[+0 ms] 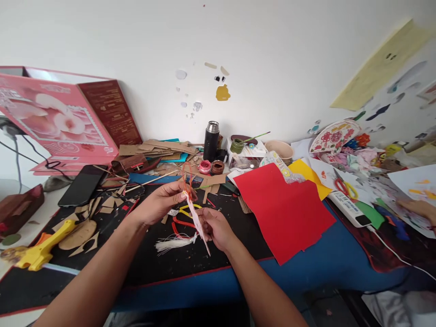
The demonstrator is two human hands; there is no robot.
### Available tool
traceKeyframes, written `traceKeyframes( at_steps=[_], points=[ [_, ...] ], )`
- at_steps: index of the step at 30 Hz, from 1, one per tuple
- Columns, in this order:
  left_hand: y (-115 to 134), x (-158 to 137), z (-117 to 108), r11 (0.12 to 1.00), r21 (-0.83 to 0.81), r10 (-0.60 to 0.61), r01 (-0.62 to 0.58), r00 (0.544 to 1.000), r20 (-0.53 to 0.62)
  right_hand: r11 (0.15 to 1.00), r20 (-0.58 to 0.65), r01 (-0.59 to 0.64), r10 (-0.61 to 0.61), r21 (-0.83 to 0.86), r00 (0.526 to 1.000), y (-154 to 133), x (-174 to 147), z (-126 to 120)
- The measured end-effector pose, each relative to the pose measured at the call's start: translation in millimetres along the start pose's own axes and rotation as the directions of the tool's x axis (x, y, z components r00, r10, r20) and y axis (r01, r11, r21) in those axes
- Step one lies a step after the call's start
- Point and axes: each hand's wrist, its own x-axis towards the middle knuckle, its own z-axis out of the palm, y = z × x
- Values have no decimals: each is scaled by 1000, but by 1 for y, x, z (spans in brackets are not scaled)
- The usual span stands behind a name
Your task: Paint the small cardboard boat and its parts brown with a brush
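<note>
Both hands hold a thin, pale pink-white flat ornament (196, 220), tilted and seen almost edge-on, so its face is hidden. My left hand (161, 200) pinches its upper end, where a looped red cord (186, 179) sticks up. My right hand (216, 227) is closed on its right side lower down, with some fingers behind it. A white tassel (174, 244) hangs out to the left near the ornament's lower part. Just behind, scissors with red and yellow handles (182, 223) lie on the black mat (160, 268), partly covered.
A yellow glue gun (46, 250), cardboard scraps (108, 204) and a phone (82, 185) lie at left. Red sheet (282, 204) covers the right side. Behind stand a black flask (211, 141) and paint jars (205, 167). Another person's hand (417, 209) is at far right.
</note>
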Motion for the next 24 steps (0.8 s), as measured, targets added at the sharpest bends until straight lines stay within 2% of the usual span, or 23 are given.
traceKeyframes(
  at_steps=[4, 7, 15, 24],
  points=[
    [-2, 11, 14, 996, -7, -84, 86, 987, 135, 997, 81, -26, 20, 71, 996, -1, 0, -2],
    [-4, 16, 20, 990, 11, -140, 140, 972, 190, 993, 147, -44, 28, 110, 989, -1, -1, -3],
    [-15, 22, 26, 984, 66, -178, 168, 964, 197, 970, 135, -60, 29, 236, 990, 17, 4, -11],
    [-20, 23, 26, 973, -71, -199, 218, 958, 205, 960, 136, -48, 10, 274, 991, 11, 2, -10]
  ],
)
